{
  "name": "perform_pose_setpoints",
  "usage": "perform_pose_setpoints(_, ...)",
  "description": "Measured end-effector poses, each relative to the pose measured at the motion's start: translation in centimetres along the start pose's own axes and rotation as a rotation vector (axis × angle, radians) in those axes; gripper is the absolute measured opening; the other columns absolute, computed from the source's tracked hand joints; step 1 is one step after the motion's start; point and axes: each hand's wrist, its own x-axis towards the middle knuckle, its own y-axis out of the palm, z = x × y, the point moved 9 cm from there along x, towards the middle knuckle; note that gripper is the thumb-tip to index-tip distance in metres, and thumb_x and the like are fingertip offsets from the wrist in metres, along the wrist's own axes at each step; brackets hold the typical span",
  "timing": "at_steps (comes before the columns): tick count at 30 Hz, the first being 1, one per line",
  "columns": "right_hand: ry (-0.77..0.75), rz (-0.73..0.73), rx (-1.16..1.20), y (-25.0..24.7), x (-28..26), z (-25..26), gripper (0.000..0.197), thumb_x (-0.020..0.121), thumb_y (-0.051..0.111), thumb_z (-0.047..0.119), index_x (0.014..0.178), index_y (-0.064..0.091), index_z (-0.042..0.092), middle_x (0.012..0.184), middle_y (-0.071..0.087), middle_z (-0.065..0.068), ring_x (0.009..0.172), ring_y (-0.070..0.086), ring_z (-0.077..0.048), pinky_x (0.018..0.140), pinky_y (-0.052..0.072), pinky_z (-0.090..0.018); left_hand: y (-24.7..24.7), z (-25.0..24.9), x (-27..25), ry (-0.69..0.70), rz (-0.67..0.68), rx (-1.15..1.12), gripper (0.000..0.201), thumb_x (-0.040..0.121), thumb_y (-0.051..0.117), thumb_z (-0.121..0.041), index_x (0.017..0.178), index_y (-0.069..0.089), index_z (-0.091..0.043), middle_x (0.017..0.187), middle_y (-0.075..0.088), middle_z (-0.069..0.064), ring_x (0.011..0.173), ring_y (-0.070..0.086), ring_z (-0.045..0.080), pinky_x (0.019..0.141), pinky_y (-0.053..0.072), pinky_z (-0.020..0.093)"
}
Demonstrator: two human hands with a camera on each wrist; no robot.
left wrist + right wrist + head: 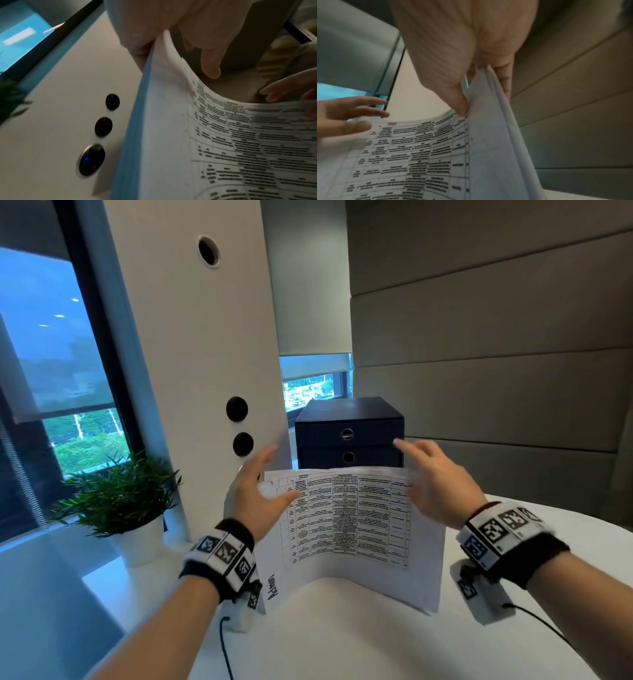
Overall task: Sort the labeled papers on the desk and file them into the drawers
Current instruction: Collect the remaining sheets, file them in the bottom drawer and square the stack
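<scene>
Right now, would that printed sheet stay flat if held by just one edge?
Probably not. The sheet already sags into a curve between the left hand and right hand, so it looks floppy. It seems thin and light, likely easy to crease.

Curved "Admin" paper stack (346, 522) upright before closed dark drawers (349, 436)

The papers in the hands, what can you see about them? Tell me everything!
The papers are a small stack of white sheets printed with a black table full of tiny words. "Admin" is written near the lower left corner. They stand on their bottom edge on the white desk, curved like a U. The left hand holds the left edge, the right hand pinches the right edge. Behind them sits the dark drawer box.
</scene>
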Motion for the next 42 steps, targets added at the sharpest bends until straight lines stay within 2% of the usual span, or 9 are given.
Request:
perform_pose_setpoints(5, -0.018, 0.211, -0.373, 1.2, -0.3, 0.2, 0.047, 0.097, 0.038, 0.028, 0.144, 0.031, 0.024, 0.127, 0.05, 0.0, 0.1, 0.06, -0.026, 0.073, 0.049, -0.035, 0.1, -0.5, 0.7, 0.137, 0.057, 0.154, 0.023, 0.084, 0.071, -0.023, 0.105, 0.073, -0.015, 0.1, 0.068, -0.009, 0.092, 0.063, 0.01, 0.091, 0.053, 0.038)
perform_pose_setpoints(10, -0.08, 0.159, -0.386, 1.4, -0.5, 0.4, 0.054, 0.098, 0.036, 0.024, 0.15, 0.02, 0.027, 0.122, 0.053, 0.003, 0.1, 0.058, -0.021, 0.064, 0.043, -0.03, 0.5, 0.3, 0.4, 0.164, 0.158, 0.192, 0.053, 0.09, 0.063, -0.023, 0.14, 0.046, -0.028, 0.119, 0.056, -0.015, 0.102, 0.056, 0.009, 0.095, 0.045, 0.028)
perform_pose_setpoints(17, -0.084, 0.131, -0.325, 1.4, -0.5, 1.0, 0.046, 0.098, 0.035, 0.025, 0.143, 0.033, 0.032, 0.116, 0.055, 0.005, 0.098, 0.058, -0.02, 0.065, 0.044, -0.029, -1.6, 1.4, 0.6, 0.122, 0.009, 0.153, 0.016, 0.08, 0.075, -0.021, 0.093, 0.073, -0.013, 0.089, 0.071, -0.006, 0.081, 0.066, 0.015, 0.078, 0.051, 0.019)
perform_pose_setpoints(23, -0.084, 0.235, -0.316, 3.0, 1.7, 3.5, 0.052, 0.09, 0.052, 0.036, 0.138, 0.037, 0.027, 0.127, 0.052, 0.005, 0.115, 0.053, -0.021, 0.098, 0.042, -0.04, -1.1, 2.6, 0.8, -0.053, 0.041, 0.023, 0.011, 0.08, 0.075, -0.023, 0.08, 0.067, -0.016, 0.077, 0.068, -0.005, 0.074, 0.062, 0.011, 0.066, 0.045, 0.018)
perform_pose_setpoints(26, -0.117, 0.298, -0.305, 5.0, 2.8, 5.4, 0.046, 0.092, 0.054, 0.037, 0.134, 0.039, 0.026, 0.12, 0.059, 0.004, 0.106, 0.058, -0.022, 0.09, 0.048, -0.04, -1.4, 3.4, 0.4, -0.116, 0.023, 0.022, 0.019, 0.078, 0.076, -0.022, 0.089, 0.062, -0.017, 0.083, 0.063, -0.01, 0.079, 0.058, 0.008, 0.071, 0.043, 0.022)
perform_pose_setpoints(29, -0.122, 0.224, -0.247, 4.4, 2.9, 6.1, 0.02, 0.092, 0.056, 0.031, 0.112, 0.054, 0.029, 0.1, 0.067, 0.003, 0.088, 0.062, -0.023, 0.069, 0.047, -0.031, -1.9, 6.0, -0.9, -0.273, 0.006, 0.009, 0.059, 0.076, 0.079, -0.023, 0.124, 0.045, -0.023, 0.112, 0.058, -0.003, 0.088, 0.059, 0.017, 0.075, 0.047, 0.028)
perform_pose_setpoints(34, 0.132, -0.028, 0.398, 1.4, 2.3, 1.0, 0.011, 0.083, 0.071, 0.02, 0.08, 0.065, 0.029, 0.078, 0.069, 0.002, 0.075, 0.063, -0.017, 0.069, 0.051, -0.037, -1.6, 10.6, -3.8, -0.595, -0.117, -0.268, 0.11, 0.072, 0.082, -0.025, 0.149, 0.006, -0.016, 0.153, 0.025, 0.01, 0.128, 0.044, 0.028, 0.099, 0.041, 0.039)
perform_pose_setpoints(39, 0.365, -0.204, 0.823, 2.9, -1.1, -0.9, 0.024, 0.084, 0.067, 0.001, 0.067, 0.06, 0.016, 0.053, 0.063, 0.011, 0.052, 0.056, -0.001, 0.05, 0.047, -0.012, 4.8, 8.4, -4.4, -0.775, 0.1, -0.809, 0.056, 0.086, 0.064, -0.045, 0.126, 0.056, -0.007, 0.116, 0.064, 0.007, 0.098, 0.062, 0.027, 0.086, 0.048, 0.04)
perform_pose_setpoints(42, 0.413, -0.305, 0.736, 3.9, -2.5, -1.1, 0.017, 0.082, 0.069, 0.008, 0.068, 0.062, 0.015, 0.063, 0.065, 0.003, 0.062, 0.061, -0.017, 0.061, 0.052, -0.028, 5.1, 4.3, -3.3, -0.632, 0.042, -0.851, 0.052, 0.09, 0.055, -0.049, 0.135, 0.052, -0.023, 0.137, 0.051, -0.01, 0.125, 0.046, 0.01, 0.113, 0.029, 0.04)
